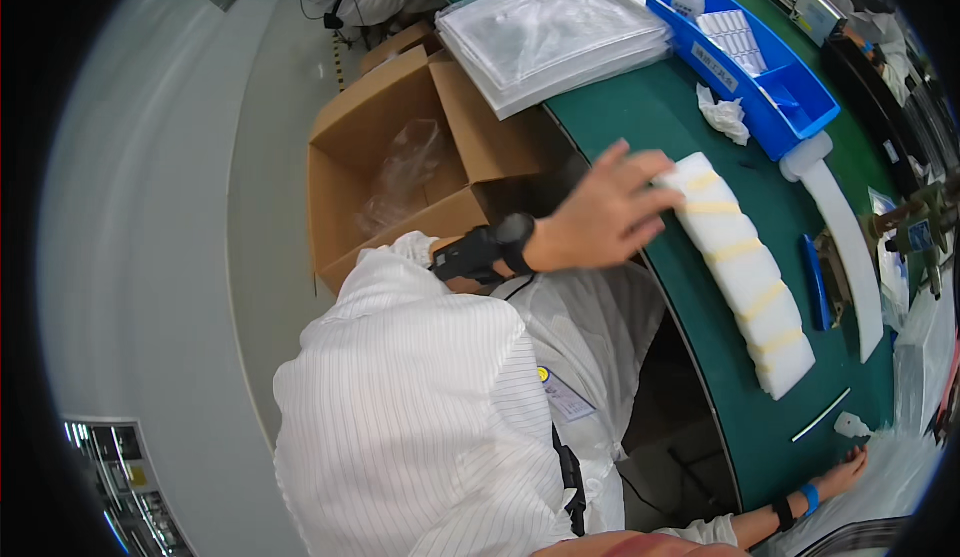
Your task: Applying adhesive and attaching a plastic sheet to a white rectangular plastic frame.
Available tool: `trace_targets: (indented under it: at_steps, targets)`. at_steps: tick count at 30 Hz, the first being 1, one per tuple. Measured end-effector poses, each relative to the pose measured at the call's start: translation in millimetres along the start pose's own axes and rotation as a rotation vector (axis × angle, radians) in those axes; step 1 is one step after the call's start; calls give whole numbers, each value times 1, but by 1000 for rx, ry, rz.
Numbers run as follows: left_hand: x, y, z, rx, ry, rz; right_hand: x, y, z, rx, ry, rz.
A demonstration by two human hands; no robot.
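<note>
My left hand (605,212) is open and a little blurred, its fingers spread at the far end of a long white foam-like block (750,277). Yellow strips cross the block at several places. The fingertips overlap the block's edge; whether they press on it I cannot tell. At the lower right, my right hand (842,477) lies open with fingers stretched out, beside clear plastic sheeting (870,487). Just beyond those fingers sit a small white piece (852,425) and a thin white stick (821,416).
Plastic-wrapped flat trays (560,32) are stacked at the table's far left. Behind the block stand a blue divided bin (720,72), crumpled tissue (722,115), a long white strip (848,257) and a blue-edged tool (815,282). An open cardboard box (335,152) stands left of the table edge.
</note>
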State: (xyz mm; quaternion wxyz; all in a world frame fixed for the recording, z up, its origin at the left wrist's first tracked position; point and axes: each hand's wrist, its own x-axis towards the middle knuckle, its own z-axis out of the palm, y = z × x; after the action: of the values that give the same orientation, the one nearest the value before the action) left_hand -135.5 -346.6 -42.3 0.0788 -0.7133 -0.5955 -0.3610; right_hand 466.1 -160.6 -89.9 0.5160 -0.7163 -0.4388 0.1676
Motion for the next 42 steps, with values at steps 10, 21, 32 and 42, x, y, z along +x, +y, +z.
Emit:
trace_targets:
  at_steps: [10, 21, 32, 42]
  targets:
    - [22, -187, -65, 634, 14, -197, -1, 12, -2, -6, 13, -31]
    - [19, -190, -64, 573, 4, -235, 3, 5, -8, 71, 77, -65]
    - [11, -101, -142, 569, 226, -75, -192, -165, -5, -52, 512, -520]
    - [31, -28, -103, 502, -16, 683, -243, -280, 88, 835, -700, -316]
